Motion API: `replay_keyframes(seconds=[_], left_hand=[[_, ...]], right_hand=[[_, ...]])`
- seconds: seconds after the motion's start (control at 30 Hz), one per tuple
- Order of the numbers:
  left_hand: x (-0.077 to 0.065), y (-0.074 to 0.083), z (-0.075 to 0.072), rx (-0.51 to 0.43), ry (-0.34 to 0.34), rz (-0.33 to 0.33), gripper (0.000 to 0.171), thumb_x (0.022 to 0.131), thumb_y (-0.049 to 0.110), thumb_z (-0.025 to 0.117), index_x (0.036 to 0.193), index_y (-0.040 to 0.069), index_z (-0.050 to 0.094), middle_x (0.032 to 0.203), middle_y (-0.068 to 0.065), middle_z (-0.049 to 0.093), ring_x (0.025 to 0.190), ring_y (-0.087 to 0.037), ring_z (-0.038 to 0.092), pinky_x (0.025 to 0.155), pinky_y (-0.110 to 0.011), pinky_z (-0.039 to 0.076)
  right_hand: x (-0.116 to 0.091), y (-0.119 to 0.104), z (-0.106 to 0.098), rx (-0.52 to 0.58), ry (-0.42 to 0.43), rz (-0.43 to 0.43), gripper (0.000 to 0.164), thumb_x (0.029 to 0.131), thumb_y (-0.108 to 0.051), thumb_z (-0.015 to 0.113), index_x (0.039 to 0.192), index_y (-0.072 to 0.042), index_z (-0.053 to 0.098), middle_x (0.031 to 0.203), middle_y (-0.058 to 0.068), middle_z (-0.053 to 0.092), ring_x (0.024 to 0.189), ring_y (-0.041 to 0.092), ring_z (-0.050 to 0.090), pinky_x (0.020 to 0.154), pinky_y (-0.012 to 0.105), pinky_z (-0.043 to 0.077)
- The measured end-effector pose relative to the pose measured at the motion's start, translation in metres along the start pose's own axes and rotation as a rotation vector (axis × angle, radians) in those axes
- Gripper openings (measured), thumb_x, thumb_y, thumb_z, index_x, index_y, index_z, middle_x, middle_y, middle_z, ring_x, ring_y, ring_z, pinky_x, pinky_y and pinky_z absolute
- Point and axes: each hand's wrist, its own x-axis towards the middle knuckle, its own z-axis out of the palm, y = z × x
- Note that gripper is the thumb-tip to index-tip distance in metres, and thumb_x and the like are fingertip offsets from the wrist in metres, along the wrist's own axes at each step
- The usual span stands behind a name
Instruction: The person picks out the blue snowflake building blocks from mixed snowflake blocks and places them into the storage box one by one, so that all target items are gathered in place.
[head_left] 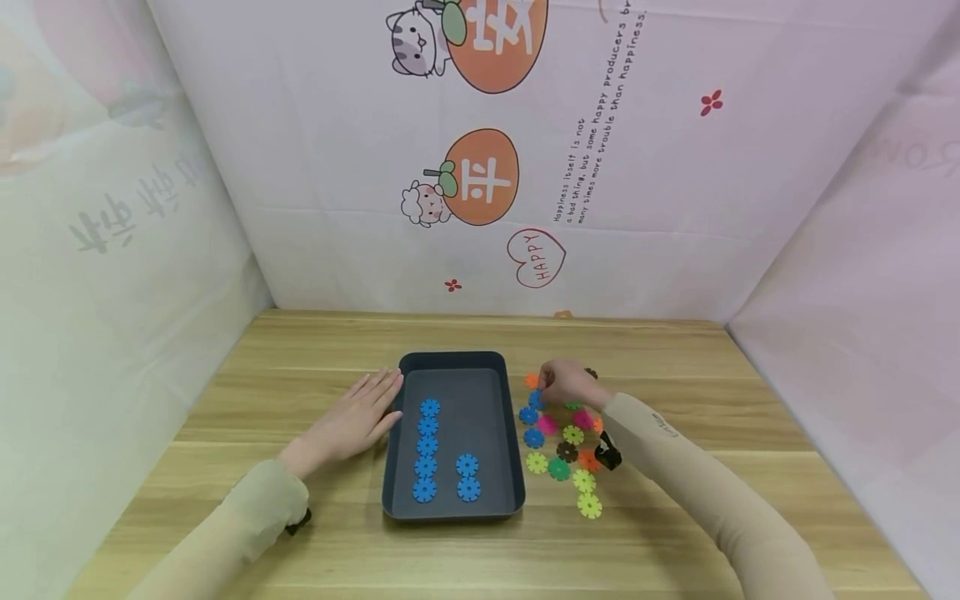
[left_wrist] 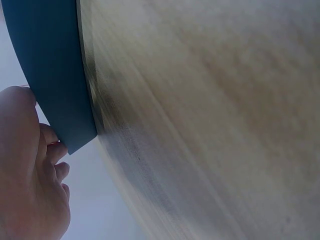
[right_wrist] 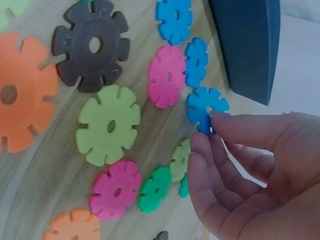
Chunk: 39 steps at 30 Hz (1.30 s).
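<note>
My right hand (head_left: 568,383) pinches the edge of a blue notched plastic disc (right_wrist: 207,106) between thumb and forefinger, right of the tray. Two other blue discs (head_left: 528,415) (head_left: 534,438) lie just below it. The dark grey rectangular tray (head_left: 453,362) holds a column of several blue discs (head_left: 427,446) on its left and two more blue discs (head_left: 468,477) at lower right. With fingers extended, my left hand (head_left: 363,417) rests against the tray's left rim; the left wrist view has its fingertips at the tray's edge (left_wrist: 55,65).
Around the right hand lie loose notched discs: pink (head_left: 547,425), yellow-green (head_left: 573,435), dark brown (head_left: 567,452), green (head_left: 558,469) and orange (head_left: 588,461). The wooden table (head_left: 300,533) meets a printed white cloth wall (head_left: 337,250) at the back, with cloth also on both sides.
</note>
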Motion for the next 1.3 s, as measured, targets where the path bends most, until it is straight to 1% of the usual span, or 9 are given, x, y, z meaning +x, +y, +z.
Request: replay_keyframes(seconds=[0.17, 0.27, 0.4, 0.5, 0.6, 0.7, 0.8, 1.1, 1.3], left_hand=[[0.000, 0.000, 0.001, -0.004, -0.001, 0.000, 0.064, 0.106, 0.037, 0.044, 0.156, 0.001, 0.027, 0.164, -0.016, 0.026, 0.154, -0.035, 0.022, 0.125, -0.054, 0.022], [0.000, -0.001, 0.001, -0.003, 0.002, 0.000, 0.064, 0.106, 0.037, 0.044, 0.156, 0.001, 0.027, 0.164, -0.016, 0.026, 0.154, -0.035, 0.022, 0.125, -0.054, 0.022], [0.000, -0.001, 0.000, -0.004, 0.002, 0.000, 0.064, 0.106, 0.037, 0.044, 0.156, 0.001, 0.027, 0.164, -0.016, 0.026, 0.153, -0.035, 0.022, 0.125, -0.054, 0.022], [0.001, -0.001, 0.000, -0.005, 0.000, 0.000, 0.064, 0.106, 0.037, 0.045, 0.156, 0.001, 0.027, 0.164, -0.016, 0.026, 0.153, -0.035, 0.022, 0.125, -0.054, 0.022], [0.001, -0.001, 0.000, -0.004, -0.001, -0.001, 0.064, 0.105, 0.037, 0.045, 0.156, 0.001, 0.027, 0.164, -0.016, 0.026, 0.153, -0.035, 0.022, 0.125, -0.054, 0.022], [0.001, 0.000, 0.000, -0.001, -0.003, -0.001, 0.064, 0.106, 0.037, 0.044, 0.156, 0.001, 0.027, 0.164, -0.016, 0.026, 0.153, -0.035, 0.022, 0.125, -0.054, 0.021], [0.001, 0.000, 0.000, 0.001, -0.007, -0.001, 0.064, 0.106, 0.038, 0.044, 0.156, 0.001, 0.027, 0.164, -0.016, 0.026, 0.153, -0.035, 0.022, 0.125, -0.054, 0.022], [0.001, 0.000, 0.001, -0.006, -0.010, -0.005, 0.064, 0.106, 0.037, 0.045, 0.156, 0.001, 0.027, 0.164, -0.016, 0.026, 0.154, -0.035, 0.021, 0.125, -0.054, 0.021], [0.002, 0.000, 0.001, -0.006, -0.007, -0.007, 0.064, 0.105, 0.035, 0.045, 0.155, 0.000, 0.027, 0.164, -0.016, 0.025, 0.154, -0.035, 0.021, 0.125, -0.055, 0.021]], right_hand=[[-0.003, -0.003, -0.007, 0.006, -0.002, -0.064, 0.004, 0.092, -0.006, 0.064, 0.088, -0.003, 0.063, 0.079, 0.009, 0.065, 0.070, 0.024, 0.059, 0.062, 0.025, 0.046], [-0.006, -0.010, -0.012, 0.028, -0.013, -0.113, 0.005, 0.094, -0.004, 0.061, 0.091, 0.000, 0.062, 0.081, 0.015, 0.068, 0.074, 0.032, 0.064, 0.061, 0.027, 0.048], [-0.007, -0.022, -0.017, 0.051, -0.017, -0.156, 0.006, 0.095, -0.003, 0.060, 0.093, 0.001, 0.062, 0.085, 0.023, 0.069, 0.075, 0.036, 0.065, 0.060, 0.026, 0.048], [-0.008, -0.031, -0.018, 0.037, -0.009, -0.161, 0.006, 0.095, -0.006, 0.061, 0.094, -0.001, 0.063, 0.087, 0.020, 0.070, 0.078, 0.036, 0.068, 0.060, 0.024, 0.049], [-0.009, -0.041, -0.016, 0.016, 0.000, -0.174, 0.005, 0.096, -0.008, 0.062, 0.093, -0.004, 0.064, 0.088, 0.014, 0.071, 0.083, 0.034, 0.071, 0.064, 0.027, 0.055], [-0.011, -0.050, -0.011, 0.023, -0.017, -0.205, 0.006, 0.095, -0.008, 0.063, 0.092, -0.004, 0.065, 0.088, 0.012, 0.072, 0.085, 0.035, 0.072, 0.070, 0.035, 0.061], [-0.013, -0.059, -0.002, 0.056, -0.066, -0.231, 0.006, 0.095, -0.006, 0.063, 0.092, -0.002, 0.064, 0.089, 0.014, 0.071, 0.083, 0.035, 0.072, 0.075, 0.042, 0.062], [-0.009, -0.077, 0.030, 0.049, -0.167, -0.276, 0.005, 0.093, -0.003, 0.065, 0.088, -0.004, 0.064, 0.081, 0.011, 0.071, 0.077, 0.028, 0.073, 0.069, 0.035, 0.062], [-0.006, -0.083, 0.045, 0.051, -0.216, -0.255, 0.007, 0.093, -0.002, 0.065, 0.087, -0.005, 0.064, 0.081, 0.010, 0.071, 0.076, 0.025, 0.073, 0.069, 0.034, 0.062]])
